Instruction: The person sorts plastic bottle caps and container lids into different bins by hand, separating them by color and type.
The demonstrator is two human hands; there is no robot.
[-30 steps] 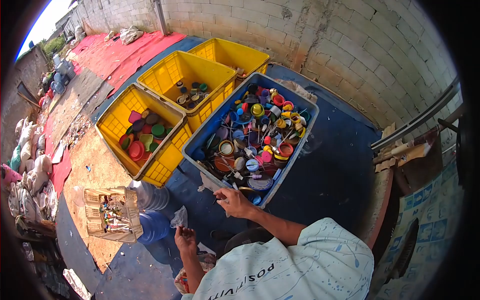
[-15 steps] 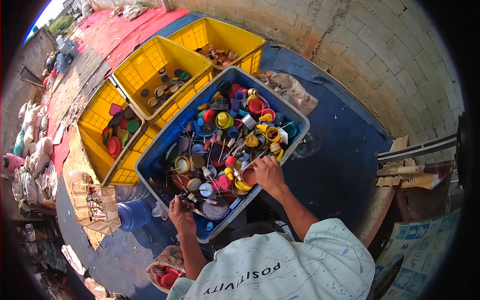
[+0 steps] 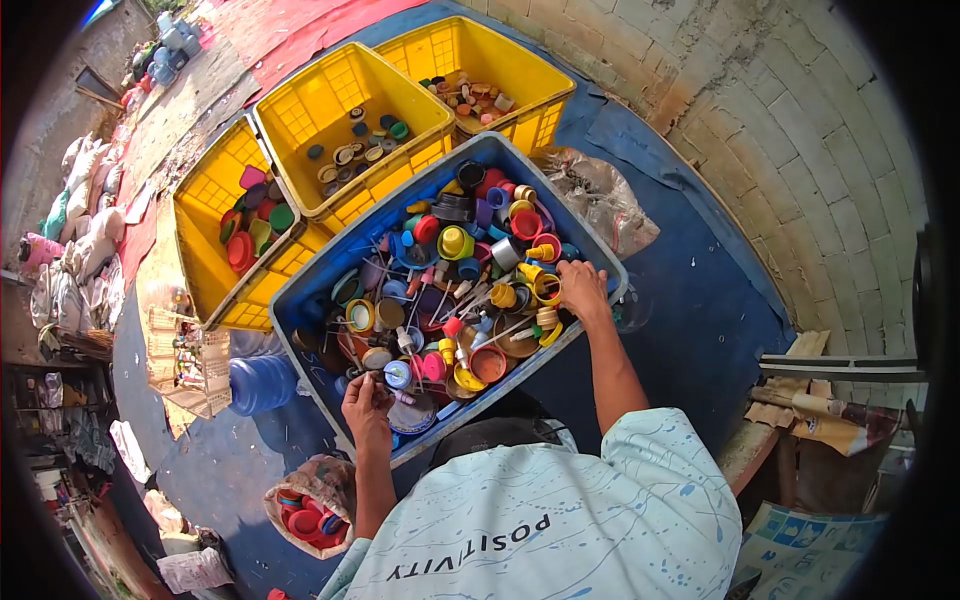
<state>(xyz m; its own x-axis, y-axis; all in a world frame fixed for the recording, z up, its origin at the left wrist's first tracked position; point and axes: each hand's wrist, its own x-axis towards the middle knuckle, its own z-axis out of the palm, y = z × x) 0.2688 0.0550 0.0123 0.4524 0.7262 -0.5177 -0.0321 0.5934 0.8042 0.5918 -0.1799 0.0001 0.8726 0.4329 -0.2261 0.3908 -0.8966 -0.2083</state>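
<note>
A big blue-grey crate (image 3: 590, 233) holds a heap of mixed plastic caps, lids and thin sticks. My left hand (image 3: 367, 408) is over its near left rim, with thumb and fingers pinched together; what is between them is too small to make out. My right hand (image 3: 585, 290) reaches over the right side of the heap, its fingers apart and bent down beside a yellow ring-shaped cap (image 3: 547, 288). An orange-brown round lid (image 3: 488, 364) lies near the front rim, close to a pink cap (image 3: 434, 367).
Yellow crates (image 3: 300, 75) with sorted caps stand behind and left of the blue-grey crate. A sack of red lids (image 3: 312, 512) sits at lower left, below a blue water jug (image 3: 262, 386) and a beige basket (image 3: 190, 365). A block wall (image 3: 760, 130) rises at right.
My right hand has left the orange-brown lid near the front rim and moved up and right across the heap. My left hand stays pinched at the near left rim. The view has shifted slightly.
</note>
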